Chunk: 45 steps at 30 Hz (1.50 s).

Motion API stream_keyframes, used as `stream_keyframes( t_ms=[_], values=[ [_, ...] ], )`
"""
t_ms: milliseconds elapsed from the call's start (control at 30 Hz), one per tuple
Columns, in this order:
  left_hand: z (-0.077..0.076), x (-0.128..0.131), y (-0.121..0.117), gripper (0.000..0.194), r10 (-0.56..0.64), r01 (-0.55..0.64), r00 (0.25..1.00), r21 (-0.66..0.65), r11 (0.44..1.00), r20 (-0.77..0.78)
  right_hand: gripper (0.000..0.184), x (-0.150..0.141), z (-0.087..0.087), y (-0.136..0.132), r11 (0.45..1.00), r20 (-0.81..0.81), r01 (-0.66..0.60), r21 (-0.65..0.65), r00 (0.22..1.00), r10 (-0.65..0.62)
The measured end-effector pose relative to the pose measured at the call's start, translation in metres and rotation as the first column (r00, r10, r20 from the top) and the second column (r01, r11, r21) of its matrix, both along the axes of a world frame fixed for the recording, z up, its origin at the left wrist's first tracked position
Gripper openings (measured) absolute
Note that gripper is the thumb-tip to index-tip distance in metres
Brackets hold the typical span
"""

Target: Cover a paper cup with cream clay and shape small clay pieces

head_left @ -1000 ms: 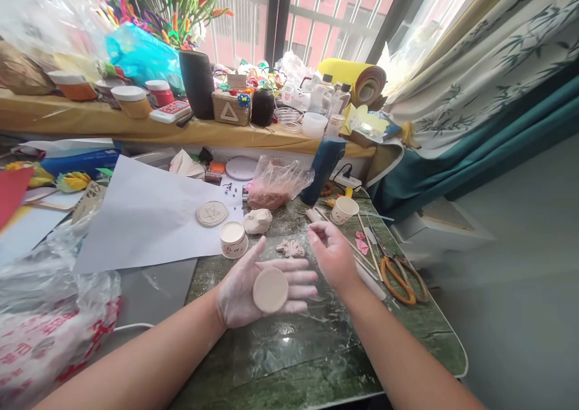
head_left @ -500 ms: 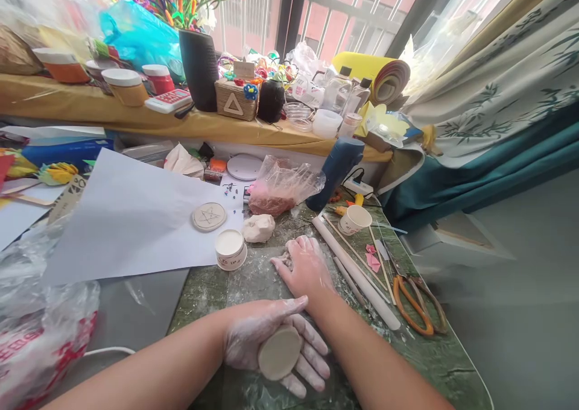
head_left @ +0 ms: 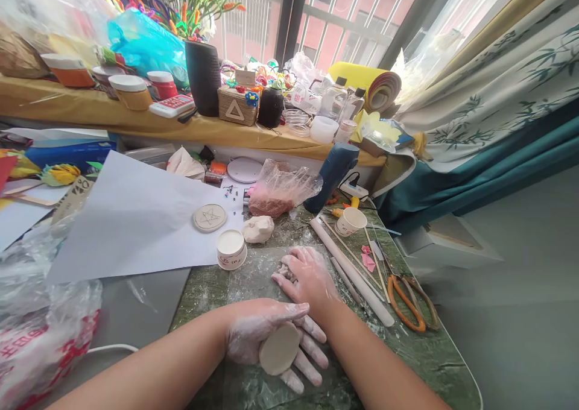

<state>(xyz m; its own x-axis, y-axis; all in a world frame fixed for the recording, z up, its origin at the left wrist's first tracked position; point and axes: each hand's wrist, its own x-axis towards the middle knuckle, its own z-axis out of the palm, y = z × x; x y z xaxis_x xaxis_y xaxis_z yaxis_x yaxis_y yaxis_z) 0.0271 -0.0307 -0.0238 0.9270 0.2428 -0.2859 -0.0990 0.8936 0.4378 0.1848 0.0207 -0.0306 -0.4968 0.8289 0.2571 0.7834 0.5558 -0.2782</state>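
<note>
1. I see the left hand (head_left: 266,337) low at the near edge of the green marbled table (head_left: 434,362), palm up, fingers spread loosely and flat; a round clay disc (head_left: 279,349) lies across them, cradled rather than pinched.
2. The right hand (head_left: 307,277) rests just beyond it, palm down on a heap of clay scraps (head_left: 284,270). Its fingers are curled over the heap; I cannot tell whether they have closed on any piece.
3. Both hands are dusted white. A clear plastic sheet (head_left: 253,277) covers the table under them.
4. Just right of the right hand lies a long white rolling rod (head_left: 350,271), with thin wooden sticks (head_left: 348,250) beside it and orange-handled scissors (head_left: 407,304) further right.
5. Farther off stand a white lidded tub (head_left: 231,248), a lump of white clay (head_left: 258,228), a paper cup (head_left: 351,220) and a plastic bag of pink clay (head_left: 278,190). A second disc scored with a star (head_left: 210,217) sits on a large white paper sheet (head_left: 136,223) to the left.
6. Handling note, in my judgement: the disc looks thin and soft, so the left palm should be kept level and open, since curling the fingers would dent its rim.
7. The scraps are best gathered with a light pinch of the fingertips, so that they lift cleanly off the plastic without dragging it.
</note>
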Motion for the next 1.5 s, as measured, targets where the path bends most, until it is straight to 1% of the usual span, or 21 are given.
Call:
stream_keyframes(
  t_ms=[67, 200, 267, 300, 367, 433, 500, 567, 700, 800, 833, 867, 933, 1000, 1067, 1167, 1267, 1333, 1400, 1467, 1500],
  values=[
    [0.001, 0.000, 0.001, 0.065, -0.021, 0.021, 1.000, 0.009, 1.000, 0.005, 0.019, 0.009, -0.002, -0.003, 0.997, -0.033, -0.069, -0.023, 0.997, 0.068],
    [0.001, -0.002, 0.003, 0.064, -0.030, 0.029, 0.999, 0.034, 0.999, 0.040, 0.020, 0.032, -0.003, -0.014, 0.982, -0.089, -0.173, -0.074, 0.982, 0.167],
    [0.002, -0.003, 0.003, 0.064, -0.041, 0.039, 0.999, 0.058, 0.998, 0.034, 0.027, 0.041, -0.002, -0.024, 0.982, -0.087, -0.173, -0.076, 0.982, 0.166],
    [0.002, -0.003, 0.003, 0.065, -0.056, 0.054, 0.998, 0.071, 0.996, 0.024, 0.035, 0.043, -0.001, -0.028, 0.989, -0.075, -0.129, -0.072, 0.990, 0.123],
    [0.004, -0.004, 0.003, 0.065, -0.091, 0.090, 0.996, 0.096, 0.991, 0.005, 0.056, 0.040, 0.001, -0.036, 0.996, -0.027, 0.049, -0.068, 0.998, -0.051],
    [0.007, -0.005, 0.004, 0.063, -0.108, 0.108, 0.994, 0.120, 0.987, -0.006, 0.067, 0.029, 0.003, -0.041, 0.963, 0.054, 0.255, -0.082, 0.966, -0.251],
    [0.010, -0.006, 0.004, 0.060, -0.100, 0.100, 0.995, 0.142, 0.985, -0.008, 0.060, 0.016, 0.005, -0.042, 0.921, 0.128, 0.375, -0.107, 0.923, -0.362],
    [0.013, -0.008, 0.005, 0.058, -0.087, 0.086, 0.996, 0.166, 0.982, 0.001, 0.047, 0.007, 0.006, -0.040, 0.906, 0.130, 0.397, -0.144, 0.916, -0.380],
    [0.017, -0.010, 0.005, 0.057, -0.088, 0.089, 0.996, 0.209, 0.974, -0.011, 0.032, 0.003, 0.005, -0.039, 0.923, -0.054, 0.323, -0.207, 0.939, -0.341],
    [0.021, -0.010, 0.004, 0.059, -0.103, 0.113, 0.993, 0.229, 0.967, -0.056, 0.012, 0.005, 0.003, -0.044, 0.943, -0.186, 0.228, -0.244, 0.943, -0.276],
    [0.022, -0.011, 0.003, 0.060, -0.112, 0.125, 0.991, 0.240, 0.963, -0.067, 0.011, 0.005, 0.003, -0.046, 0.947, -0.245, 0.185, -0.261, 0.937, -0.250],
    [0.024, -0.011, 0.002, 0.059, -0.117, 0.132, 0.991, 0.257, 0.957, -0.071, 0.015, 0.006, 0.004, -0.048, 0.950, -0.315, 0.144, -0.278, 0.920, -0.232],
    [0.025, -0.012, 0.001, 0.055, -0.100, 0.112, 0.993, 0.289, 0.951, -0.057, 0.024, 0.010, 0.006, -0.051, 0.945, -0.469, 0.098, -0.313, 0.849, -0.243],
    [0.026, -0.012, 0.000, 0.051, -0.056, 0.064, 0.998, 0.297, 0.953, -0.035, 0.027, 0.016, 0.009, -0.047, 0.924, -0.618, 0.105, -0.366, 0.715, -0.326],
    [0.027, -0.012, -0.001, 0.047, -0.016, 0.026, 0.999, 0.285, 0.958, -0.037, 0.033, 0.025, 0.013, -0.037, 0.887, -0.732, 0.111, -0.448, 0.525, -0.435],
    [0.029, -0.011, -0.003, 0.041, 0.002, 0.016, 0.998, 0.272, 0.962, -0.064, 0.044, 0.041, 0.019, -0.013, 0.827, -0.802, 0.029, -0.561, 0.226, -0.553],
    [0.031, -0.010, -0.003, 0.040, 0.020, -0.005, 0.998, 0.239, 0.971, -0.059, 0.050, 0.051, 0.025, 0.009, 0.786, -0.791, -0.105, -0.609, 0.015, -0.611],
    [0.032, -0.011, -0.003, 0.044, 0.018, -0.011, 0.999, 0.205, 0.979, -0.032, 0.052, 0.052, 0.027, 0.016, 0.765, -0.770, -0.193, -0.614, -0.067, -0.635],
    [0.032, -0.012, -0.001, 0.050, 0.025, -0.024, 1.000, 0.165, 0.986, -0.004, 0.050, 0.049, 0.028, 0.018, 0.742, -0.747, -0.272, -0.613, -0.106, -0.657],
    [0.033, -0.013, 0.003, 0.052, 0.093, -0.093, 0.996, 0.124, 0.988, 0.011, 0.047, 0.046, 0.028, 0.016, 0.718, -0.725, -0.331, -0.613, -0.124, -0.677],
    [0.035, -0.014, 0.005, 0.051, 0.159, -0.159, 0.987, 0.103, 0.982, 0.015, 0.046, 0.045, 0.028, 0.015, 0.707, -0.716, -0.352, -0.613, -0.132, -0.686]
  ],
)
